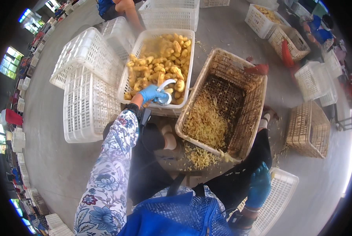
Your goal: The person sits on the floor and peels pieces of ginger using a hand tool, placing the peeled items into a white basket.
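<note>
My left hand (pixel 151 94), in a blue glove, is closed on a white curved tool (pixel 167 84) at the near edge of a white crate (pixel 192 59). The tool has a hooked upper end and a rounded lower part; its exact kind I cannot make out. Knobby yellow-brown roots (pixel 166 59) fill the crate, some right beside the tool. My right hand (pixel 259 187), also blue-gloved, is by my right thigh, above a white basket (pixel 284 185). Its fingers look stretched out with nothing visible in them; the palm is hidden.
A dirty brown basket (pixel 258 98) in front of me holds pale shredded peelings (pixel 207 122), with more peelings (pixel 201 157) spilled below it. White crates (pixel 87 102) are stacked at left. Another brown basket (pixel 307 129) stands at right. A person's leg (pixel 130 13) shows beyond the crates.
</note>
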Action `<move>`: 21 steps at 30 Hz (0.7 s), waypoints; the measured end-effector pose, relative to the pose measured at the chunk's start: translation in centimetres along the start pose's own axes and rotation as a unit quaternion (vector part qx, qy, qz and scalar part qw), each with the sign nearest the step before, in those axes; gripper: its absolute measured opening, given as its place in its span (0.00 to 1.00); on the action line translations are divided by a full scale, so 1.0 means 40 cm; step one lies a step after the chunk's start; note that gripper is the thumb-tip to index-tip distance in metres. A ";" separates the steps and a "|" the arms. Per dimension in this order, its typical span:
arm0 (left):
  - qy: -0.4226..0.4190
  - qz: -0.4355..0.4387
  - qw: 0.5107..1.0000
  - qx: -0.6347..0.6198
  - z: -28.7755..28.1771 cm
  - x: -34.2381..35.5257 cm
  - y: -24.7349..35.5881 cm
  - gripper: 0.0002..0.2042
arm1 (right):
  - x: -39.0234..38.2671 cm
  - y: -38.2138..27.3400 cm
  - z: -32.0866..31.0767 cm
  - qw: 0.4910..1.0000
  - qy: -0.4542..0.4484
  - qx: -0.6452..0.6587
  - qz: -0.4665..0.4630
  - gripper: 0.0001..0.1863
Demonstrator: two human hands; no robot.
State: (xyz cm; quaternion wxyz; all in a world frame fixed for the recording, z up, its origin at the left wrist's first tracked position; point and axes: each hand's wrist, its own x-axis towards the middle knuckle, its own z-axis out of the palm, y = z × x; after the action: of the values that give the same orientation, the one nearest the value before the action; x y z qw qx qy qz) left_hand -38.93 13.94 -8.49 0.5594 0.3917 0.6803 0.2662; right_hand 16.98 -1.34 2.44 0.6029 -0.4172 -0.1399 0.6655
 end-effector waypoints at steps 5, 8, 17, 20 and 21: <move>0.019 0.025 0.999 0.016 0.090 0.018 0.026 0.15 | 0.006 0.028 0.061 0.999 -0.009 -0.028 0.029 0.19; 0.060 0.013 0.997 -0.037 0.101 0.032 0.031 0.16 | 0.002 0.054 0.111 0.978 -0.007 -0.208 -0.022 0.18; 0.112 0.046 0.987 0.105 0.113 0.037 0.037 0.14 | 0.031 0.104 0.133 0.966 -0.054 -0.251 0.037 0.16; 0.119 0.047 0.991 0.038 0.105 -0.027 0.078 0.14 | 0.032 0.106 0.162 0.987 -0.040 -0.067 0.137 0.16; 0.123 0.043 0.991 0.038 0.100 -0.055 0.094 0.14 | 0.035 0.111 0.166 0.987 -0.042 -0.067 0.141 0.16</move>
State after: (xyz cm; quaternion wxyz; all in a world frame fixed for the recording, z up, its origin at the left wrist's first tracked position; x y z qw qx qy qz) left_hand -34.02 13.89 -5.19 0.4446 0.4059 0.7358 0.3102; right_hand 9.25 0.99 2.90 0.4668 -0.4440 -0.1494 0.7501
